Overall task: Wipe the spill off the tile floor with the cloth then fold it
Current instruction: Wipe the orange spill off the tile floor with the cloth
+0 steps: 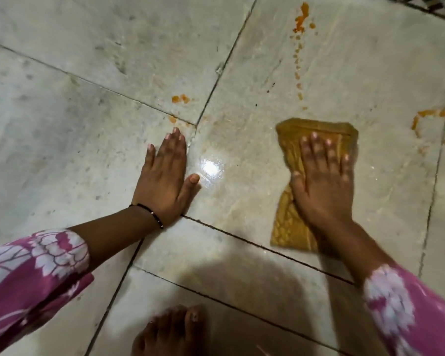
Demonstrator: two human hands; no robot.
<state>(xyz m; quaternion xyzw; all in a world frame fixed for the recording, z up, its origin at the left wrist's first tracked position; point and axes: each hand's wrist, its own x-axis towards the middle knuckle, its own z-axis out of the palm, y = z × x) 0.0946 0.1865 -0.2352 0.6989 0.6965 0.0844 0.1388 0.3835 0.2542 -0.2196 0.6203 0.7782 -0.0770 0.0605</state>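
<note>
The right hand (321,181) presses flat, fingers spread, on the cloth (293,227); the left hand (162,181) rests flat on the floor (62,124). Better she pushes toward the orange drops (297,57) ahead, with even pressure.

**Dim indoor light, one hot glare spot, motion blur on the right**

The scene is lit dimly and unevenly, with a greenish-grey cast. A small bright glare spot (211,167) is reflected on the glossy tile floor (88,60), suggesting a light source above. A broad soft shadow (231,283) is cast across the lower centre. The right hand (321,176) and the cloth (293,227) beneath it are smeared by motion blur, while the left hand (163,173) is rendered sharply. Tile joints are bowed by wide-angle distortion, and the corners are darkened.
</note>
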